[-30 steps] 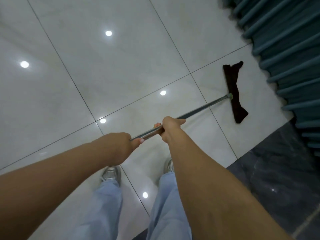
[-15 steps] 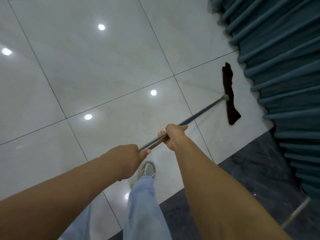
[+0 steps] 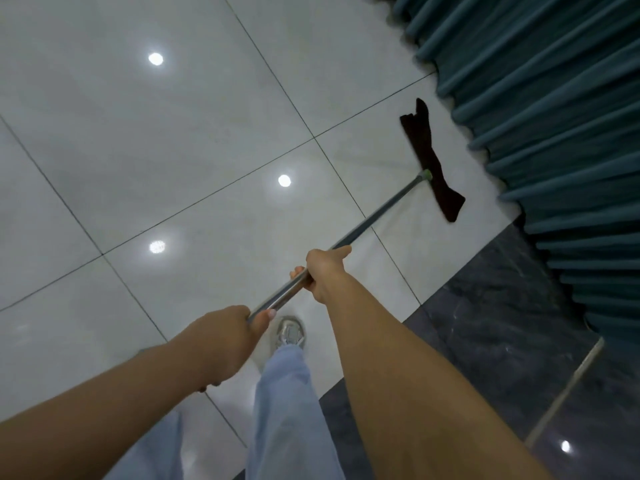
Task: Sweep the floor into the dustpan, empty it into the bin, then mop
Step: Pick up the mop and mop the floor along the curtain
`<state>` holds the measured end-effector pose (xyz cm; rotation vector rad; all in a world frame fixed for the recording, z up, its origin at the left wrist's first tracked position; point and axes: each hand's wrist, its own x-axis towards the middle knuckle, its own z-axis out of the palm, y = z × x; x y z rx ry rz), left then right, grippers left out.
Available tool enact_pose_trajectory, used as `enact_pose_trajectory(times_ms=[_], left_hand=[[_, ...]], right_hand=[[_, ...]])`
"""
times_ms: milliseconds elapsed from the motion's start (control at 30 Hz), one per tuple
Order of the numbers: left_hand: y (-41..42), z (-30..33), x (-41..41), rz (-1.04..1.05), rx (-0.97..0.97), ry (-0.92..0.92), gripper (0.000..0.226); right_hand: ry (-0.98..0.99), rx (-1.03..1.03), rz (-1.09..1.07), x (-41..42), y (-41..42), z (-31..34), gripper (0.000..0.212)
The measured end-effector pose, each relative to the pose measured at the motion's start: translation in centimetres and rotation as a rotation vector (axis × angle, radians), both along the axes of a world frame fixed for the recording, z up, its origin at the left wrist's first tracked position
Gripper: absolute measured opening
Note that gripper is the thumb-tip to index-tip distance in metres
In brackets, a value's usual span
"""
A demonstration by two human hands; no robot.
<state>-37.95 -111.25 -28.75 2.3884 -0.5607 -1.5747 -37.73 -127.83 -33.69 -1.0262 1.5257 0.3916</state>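
Now the mopping part of the task seems to be under way, and no dustpan or bin is in view. Both hands hold the long silver metal mop handle [image 3: 349, 239]. The left hand [image 3: 225, 341] grips its near end with the fingers curled around the tube; only the thumb with a pale nail shows on the upper side. The right hand [image 3: 323, 271] grips further along, with fingers wrapped under the tube and the thumb stretched forward along it.

From the fingers of the right hand the handle runs away and to the right, rising in the picture, until it meets the dark brown flat cloth mop head [image 3: 431, 161]. So the long axis of the handle points from the hands toward the pleated teal curtain [image 3: 554, 133]. The mop head lies across this axis, flat on the glossy white tiled floor [image 3: 173, 140], well apart from both hands and just beside the foot of the curtain. The right hand is the nearer one to the mop head.

I judge that the next stroke depends on this line: pulling along the handle brings the head back toward the grey sneaker [image 3: 291, 332], while swinging the near end turns it sideways. A dark grey marble floor strip [image 3: 485, 341] lies to the right of the right hand.
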Motion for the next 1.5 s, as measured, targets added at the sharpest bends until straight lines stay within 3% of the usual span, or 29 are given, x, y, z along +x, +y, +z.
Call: enact_pose_trajectory(times_ms=[300, 433, 667, 800, 1067, 1300, 1500], left_hand=[[18.7, 5.6, 6.7, -0.029, 0.241, -0.086, 0.056], [22.0, 6.6, 8.9, -0.004, 0.262, -0.039, 0.065], [19.4, 7.3, 5.8, 0.024, 0.186, 0.02, 0.061], [14.2, 6.8, 4.0, 0.051, 0.15, 0.024, 0.058], [2.8, 7.0, -0.6, 0.151, 0.082, 0.232, 0.066], [3.4, 5.7, -3.4, 0.211, 0.121, 0.222, 0.057], [7.1, 5.8, -6.5, 0.288, 0.117, 0.268, 0.06]], right_hand=[[-0.14, 0.192, -0.1, 4.5, 19.1, 2.3, 0.082], [-0.206, 0.144, -0.166, 6.2, 22.6, 3.3, 0.082], [-0.124, 0.091, -0.066, 4.0, 20.5, 3.3, 0.077], [-0.098, 0.054, -0.034, 2.9, 15.3, 2.8, 0.076], [-0.015, -0.069, 0.104, -1.1, 4.0, 2.8, 0.066], [-0.038, -0.067, 0.092, -3.4, 4.7, 1.8, 0.076], [-0.024, -0.089, 0.112, -6.5, 8.4, 1.9, 0.07]])
